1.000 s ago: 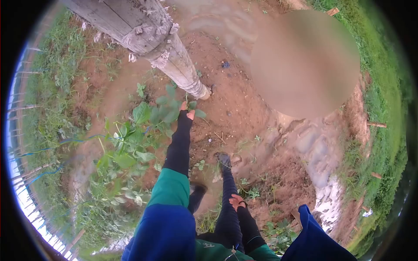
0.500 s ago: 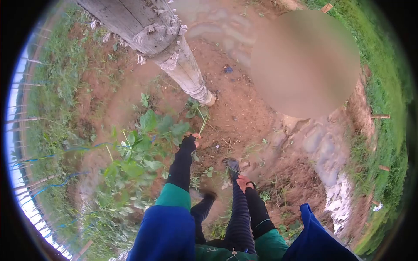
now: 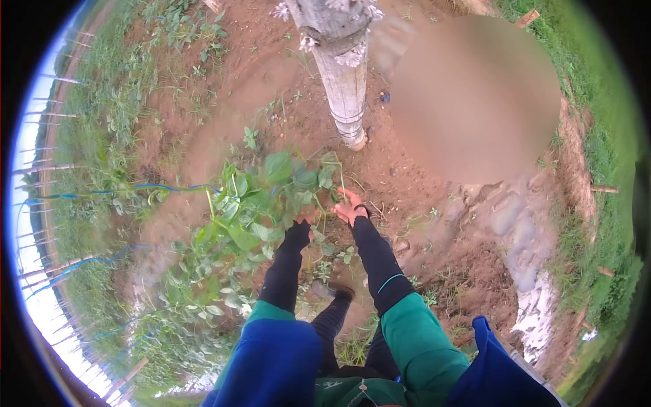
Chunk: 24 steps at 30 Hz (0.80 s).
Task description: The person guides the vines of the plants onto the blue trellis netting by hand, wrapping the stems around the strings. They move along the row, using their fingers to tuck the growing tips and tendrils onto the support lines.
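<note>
My right hand [image 3: 350,207] is beside a thin green vine stem [image 3: 342,178], near the foot of a wooden post [image 3: 347,88]. Its fingers look spread, touching or nearly touching the stem. Lower and to the left, my left hand [image 3: 306,233] is at the edge of a leafy climbing plant [image 3: 254,203]. Little of that hand shows past the black sleeve, and its fingers are hidden. Wire is wound around the lower part of the post. Blue twine [image 3: 173,188] runs from the left into the plant.
Bare reddish soil [image 3: 400,169] surrounds the post. Muddy water [image 3: 512,237] lies to the right, beside a grassy bank [image 3: 610,224]. Rows of plants and stakes stand at the left. My boot [image 3: 339,292] is below my hands. A blurred disc covers the upper right.
My right hand has moved up from beside my leg to the vine stem. My left hand now sits lower relative to the plant. The post appears farther right and more upright in view.
</note>
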Available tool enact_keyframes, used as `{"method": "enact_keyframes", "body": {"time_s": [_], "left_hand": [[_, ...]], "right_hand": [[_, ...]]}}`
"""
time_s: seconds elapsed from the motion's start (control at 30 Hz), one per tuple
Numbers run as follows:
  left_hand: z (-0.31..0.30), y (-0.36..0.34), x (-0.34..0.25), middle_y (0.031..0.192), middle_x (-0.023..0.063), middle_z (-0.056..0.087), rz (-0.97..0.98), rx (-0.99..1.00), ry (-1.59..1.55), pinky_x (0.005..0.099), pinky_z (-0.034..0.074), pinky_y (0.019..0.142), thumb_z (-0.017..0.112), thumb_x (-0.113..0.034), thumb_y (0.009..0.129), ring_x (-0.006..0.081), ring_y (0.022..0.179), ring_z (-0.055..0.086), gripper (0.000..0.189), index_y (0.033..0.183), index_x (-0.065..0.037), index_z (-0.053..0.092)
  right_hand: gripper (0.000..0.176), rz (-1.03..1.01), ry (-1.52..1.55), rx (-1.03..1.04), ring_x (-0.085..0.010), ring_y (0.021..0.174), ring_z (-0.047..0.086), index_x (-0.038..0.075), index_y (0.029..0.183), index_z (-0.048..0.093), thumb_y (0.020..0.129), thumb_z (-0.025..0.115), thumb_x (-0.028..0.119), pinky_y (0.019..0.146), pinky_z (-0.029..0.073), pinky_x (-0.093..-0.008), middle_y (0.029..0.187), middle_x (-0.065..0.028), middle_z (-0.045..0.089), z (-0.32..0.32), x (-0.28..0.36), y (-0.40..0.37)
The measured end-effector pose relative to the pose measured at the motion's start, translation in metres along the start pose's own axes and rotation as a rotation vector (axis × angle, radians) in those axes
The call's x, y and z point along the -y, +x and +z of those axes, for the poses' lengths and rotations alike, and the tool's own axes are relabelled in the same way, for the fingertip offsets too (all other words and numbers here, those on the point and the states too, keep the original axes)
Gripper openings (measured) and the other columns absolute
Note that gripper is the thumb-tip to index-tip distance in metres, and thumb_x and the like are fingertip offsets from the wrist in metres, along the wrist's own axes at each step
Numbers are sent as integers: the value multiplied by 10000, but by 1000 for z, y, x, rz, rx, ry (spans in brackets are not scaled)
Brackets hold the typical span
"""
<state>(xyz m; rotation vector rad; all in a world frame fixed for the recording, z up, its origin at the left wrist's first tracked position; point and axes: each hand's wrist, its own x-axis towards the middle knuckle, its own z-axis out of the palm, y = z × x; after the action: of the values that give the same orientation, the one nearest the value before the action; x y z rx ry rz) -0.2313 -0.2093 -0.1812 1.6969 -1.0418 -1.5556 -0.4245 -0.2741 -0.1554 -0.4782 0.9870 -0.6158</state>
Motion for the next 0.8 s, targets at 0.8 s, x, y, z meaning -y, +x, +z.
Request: {"method": "enact_keyframes", "body": {"time_s": [0.8], "left_hand": [[36,-141,-268,754,44,515,406,-305,7,312,393,593,477,-143,728,192,703,502,270,996,-118,469]], "right_hand": [[230,-570,-546,-4,-129,649,515,18,954,495,751,514,126,558,404,-234,744,-64,550,80,93,-105]]}}
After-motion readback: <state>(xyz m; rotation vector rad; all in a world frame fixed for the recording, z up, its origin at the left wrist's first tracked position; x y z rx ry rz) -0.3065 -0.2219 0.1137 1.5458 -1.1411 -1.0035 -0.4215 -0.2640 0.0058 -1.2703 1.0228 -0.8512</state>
